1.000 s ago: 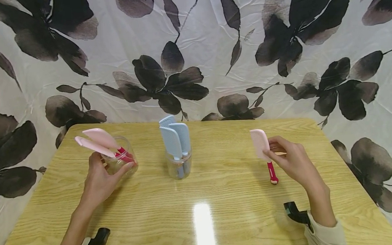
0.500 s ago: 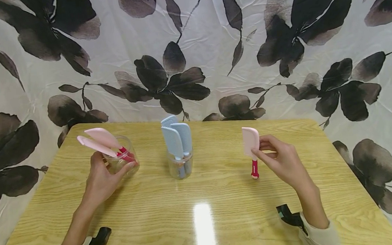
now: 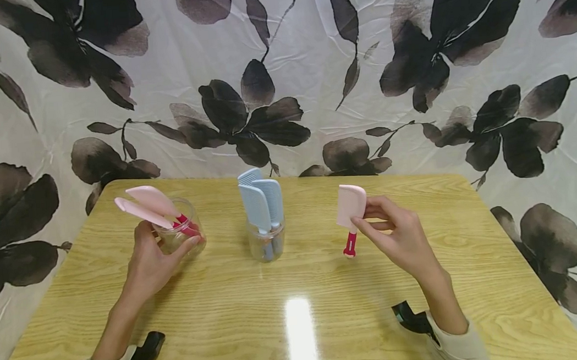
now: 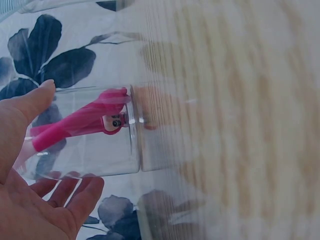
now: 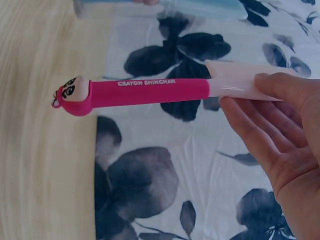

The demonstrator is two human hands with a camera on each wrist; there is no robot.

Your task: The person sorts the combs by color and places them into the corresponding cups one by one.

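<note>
My left hand point(image 3: 153, 262) grips a clear jar point(image 4: 95, 162) at the table's left; two pink combs point(image 3: 152, 201) lean in it, their dark pink handles point(image 4: 75, 120) down inside. With thumb and fingers, my right hand point(image 3: 396, 234) pinches another pink comb point(image 3: 352, 205) by its pale head, above the table. Its handle point(image 5: 150, 92) points down and ends in a small cartoon-face figure point(image 5: 75, 95). Between the hands, a second clear jar point(image 3: 266, 246) stands upright with several blue combs point(image 3: 260, 204), heads up.
The wooden table point(image 3: 227, 316) ends at the back against a white cloth point(image 3: 312, 79) printed with dark flowers. Light reflects off the table point(image 3: 302, 333) near the front. Black camera mounts point(image 3: 147, 348) sit at both wrists.
My right hand has carried its pink comb leftward, towards the jar of blue combs, and the comb's handle has swung to slant down to the left. The left hand stays on its jar.
</note>
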